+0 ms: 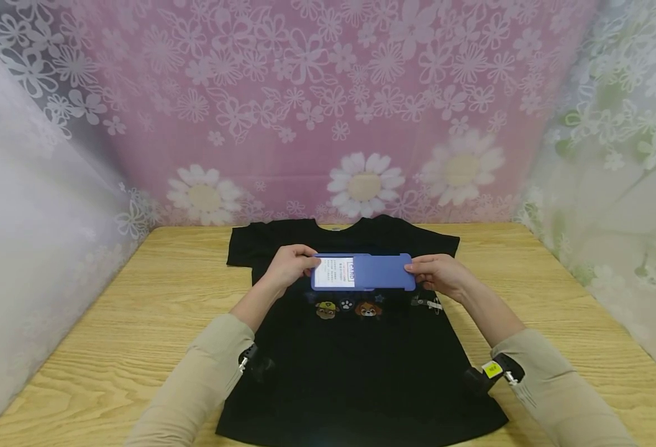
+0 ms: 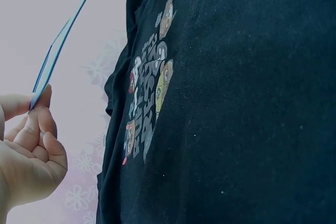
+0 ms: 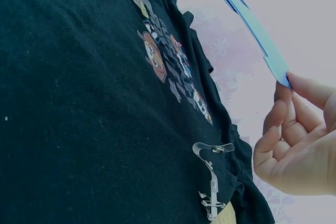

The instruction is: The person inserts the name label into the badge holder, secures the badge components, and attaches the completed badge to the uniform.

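Note:
A blue card holder (image 1: pixel 384 273) is held up level over the shirt, its two parts slid apart lengthwise. In its left part a white printed card (image 1: pixel 332 274) shows, with the word CARD along one edge. My left hand (image 1: pixel 290 267) pinches the left end between thumb and fingers. At the opposite end, the thumb and fingers of my right hand (image 1: pixel 444 274) pinch the blue part. Both wrist views show the holder edge-on, thin and tilted. Under it lies a black T-shirt (image 1: pixel 356 379) with cartoon dog faces printed on the chest, partly hidden by the holder.
A badge strap clip (image 3: pixel 212 182), clear with metal parts, lies at the shirt's right side, below my right hand. The shirt is spread on a wood-grain table (image 1: pixel 154 323). Flowered curtains (image 1: pixel 305 112) hang behind the table and on both sides.

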Available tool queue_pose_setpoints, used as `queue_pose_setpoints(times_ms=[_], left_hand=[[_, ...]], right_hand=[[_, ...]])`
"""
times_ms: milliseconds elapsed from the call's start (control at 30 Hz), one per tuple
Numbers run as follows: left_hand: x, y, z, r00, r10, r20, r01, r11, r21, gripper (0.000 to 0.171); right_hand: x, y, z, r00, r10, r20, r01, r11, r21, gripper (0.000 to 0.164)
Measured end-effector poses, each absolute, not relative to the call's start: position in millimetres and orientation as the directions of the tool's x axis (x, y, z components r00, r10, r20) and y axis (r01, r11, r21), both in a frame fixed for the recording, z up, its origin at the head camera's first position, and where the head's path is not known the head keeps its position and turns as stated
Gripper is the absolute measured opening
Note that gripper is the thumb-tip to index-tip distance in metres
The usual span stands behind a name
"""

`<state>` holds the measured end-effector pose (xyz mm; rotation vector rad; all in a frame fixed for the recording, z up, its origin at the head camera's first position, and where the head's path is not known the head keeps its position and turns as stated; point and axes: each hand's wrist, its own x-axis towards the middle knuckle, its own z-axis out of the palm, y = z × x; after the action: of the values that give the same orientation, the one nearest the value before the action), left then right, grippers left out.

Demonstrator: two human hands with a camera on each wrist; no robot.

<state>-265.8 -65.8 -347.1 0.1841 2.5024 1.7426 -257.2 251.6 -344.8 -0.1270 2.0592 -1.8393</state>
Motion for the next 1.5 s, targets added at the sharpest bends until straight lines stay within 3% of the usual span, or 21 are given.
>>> queue_pose_setpoints(times_ms=[1500], left_hand=[[-266.7, -61.7, -342.3, -0.997, 0.080, 0.010, 0.039, 0.361, 0.932, 0.019]], right_hand=[[-248.6, 241.3, -340.1, -0.925, -0.299, -0.233, 0.214, 0.094, -0.972, 0.012]])
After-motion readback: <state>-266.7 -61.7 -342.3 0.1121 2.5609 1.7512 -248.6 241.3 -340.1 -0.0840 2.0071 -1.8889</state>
